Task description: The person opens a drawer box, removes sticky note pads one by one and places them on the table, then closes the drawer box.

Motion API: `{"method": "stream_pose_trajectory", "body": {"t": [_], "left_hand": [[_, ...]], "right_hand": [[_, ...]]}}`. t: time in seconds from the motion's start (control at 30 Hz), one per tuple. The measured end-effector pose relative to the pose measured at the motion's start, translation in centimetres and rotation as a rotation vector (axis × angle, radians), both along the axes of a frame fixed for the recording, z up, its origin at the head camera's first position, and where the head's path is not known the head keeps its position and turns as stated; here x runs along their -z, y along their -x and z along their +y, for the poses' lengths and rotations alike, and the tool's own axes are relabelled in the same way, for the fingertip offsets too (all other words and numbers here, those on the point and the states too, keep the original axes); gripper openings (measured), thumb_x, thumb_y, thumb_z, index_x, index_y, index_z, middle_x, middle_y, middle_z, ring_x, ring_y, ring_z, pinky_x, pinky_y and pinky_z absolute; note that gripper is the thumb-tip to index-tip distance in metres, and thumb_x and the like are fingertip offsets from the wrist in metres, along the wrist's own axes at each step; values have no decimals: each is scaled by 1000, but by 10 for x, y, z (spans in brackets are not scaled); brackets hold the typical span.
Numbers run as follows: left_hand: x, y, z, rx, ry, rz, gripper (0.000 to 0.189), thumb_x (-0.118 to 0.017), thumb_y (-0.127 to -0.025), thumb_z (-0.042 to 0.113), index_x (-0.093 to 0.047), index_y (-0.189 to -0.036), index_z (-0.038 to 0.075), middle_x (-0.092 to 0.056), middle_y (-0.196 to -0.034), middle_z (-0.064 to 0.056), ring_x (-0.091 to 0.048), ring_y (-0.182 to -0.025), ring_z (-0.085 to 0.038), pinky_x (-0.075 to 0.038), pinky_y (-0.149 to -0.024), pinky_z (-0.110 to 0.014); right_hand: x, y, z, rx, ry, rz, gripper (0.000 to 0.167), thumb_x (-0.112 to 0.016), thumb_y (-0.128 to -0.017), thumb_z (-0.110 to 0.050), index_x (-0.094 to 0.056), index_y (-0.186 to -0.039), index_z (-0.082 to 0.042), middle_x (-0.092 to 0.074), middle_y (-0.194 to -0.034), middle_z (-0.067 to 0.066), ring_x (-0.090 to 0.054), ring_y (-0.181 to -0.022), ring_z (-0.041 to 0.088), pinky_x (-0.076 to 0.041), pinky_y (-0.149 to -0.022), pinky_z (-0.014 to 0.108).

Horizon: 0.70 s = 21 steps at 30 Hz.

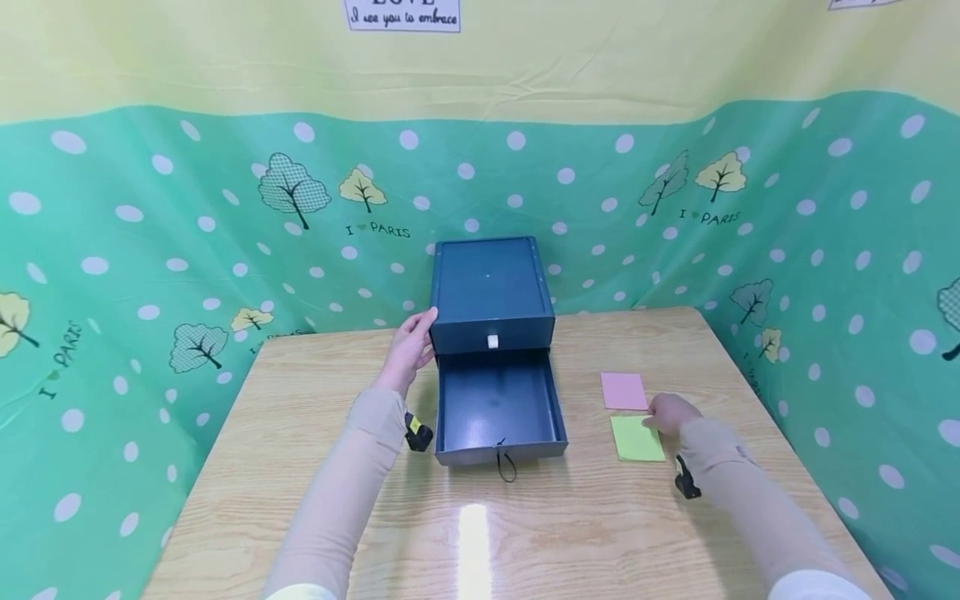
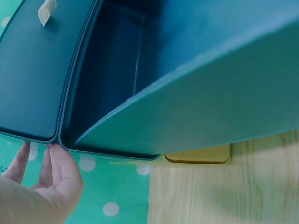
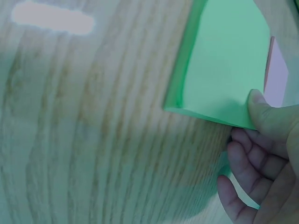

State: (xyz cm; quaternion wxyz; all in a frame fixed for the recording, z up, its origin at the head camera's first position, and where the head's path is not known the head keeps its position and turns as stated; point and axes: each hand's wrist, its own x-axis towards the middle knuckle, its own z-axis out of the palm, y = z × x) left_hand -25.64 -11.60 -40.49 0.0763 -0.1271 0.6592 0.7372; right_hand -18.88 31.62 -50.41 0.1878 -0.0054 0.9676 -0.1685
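Note:
A dark blue drawer cabinet [image 1: 489, 279] stands at the back of the table, its lower drawer [image 1: 465, 457] pulled out and bare inside. My left hand [image 1: 411, 346] rests against the cabinet's left side, near the front edge; in the left wrist view its fingertips touch that side. Over on the right, my right hand [image 1: 672, 412] pinches a corner of the yellow-green sticky note pad [image 1: 636, 439]. The thumb lies on top of the pad, as the right wrist view shows. Just behind it is a pink sticky note pad [image 1: 623, 390].
The closed upper drawer has a white knob [image 1: 492, 342], and a thin black loop [image 1: 509, 468] hangs from the lower drawer's front. Under the cabinet shows a yellow part [image 2: 198, 155]. A green dotted curtain [image 1: 225, 200] surrounds the wooden table [image 1: 315, 467].

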Motion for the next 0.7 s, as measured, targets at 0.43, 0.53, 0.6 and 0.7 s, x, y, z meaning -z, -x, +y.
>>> {"method": "stream_pose_trajectory", "body": {"t": [0.43,0.53,0.6,0.7], "left_hand": [[-2,-2,1,-12,1,-6,53,-55,-94,42,-47,-137,12,-49,-133,-8,-49,-119,-25,-40,-102,-40],[-2,-2,0,-4,9,-6,53,-55,-94,42,-47,-137,12,-45,-140,-8,-47,-123,-27,-40,-103,-41],[-2,-2,0,3,16,-4,54,-55,-94,43,-46,-137,12,-43,-142,-7,-46,-125,-28,-40,-103,-42],[-2,-3,0,6,20,-3,55,-55,-94,43,-46,-138,12,-43,-143,-8,-45,-125,-28,-40,-103,-42]], "right_hand": [[0,-9,-2,56,10,66,18,-66,-87,-15,-62,-84,3,-59,-75,9,-51,-68,19,-43,-61,33],[1,-10,-2,70,14,84,19,-66,-87,-16,-58,-76,-2,-53,-69,5,-47,-64,18,-38,-57,29],[2,-11,-2,68,13,100,20,-67,-87,-16,-57,-75,-3,-52,-68,5,-46,-64,17,-37,-57,28],[3,-11,-2,60,12,122,19,-67,-86,-15,-57,-76,-3,-53,-70,5,-47,-65,18,-38,-58,29]]}}
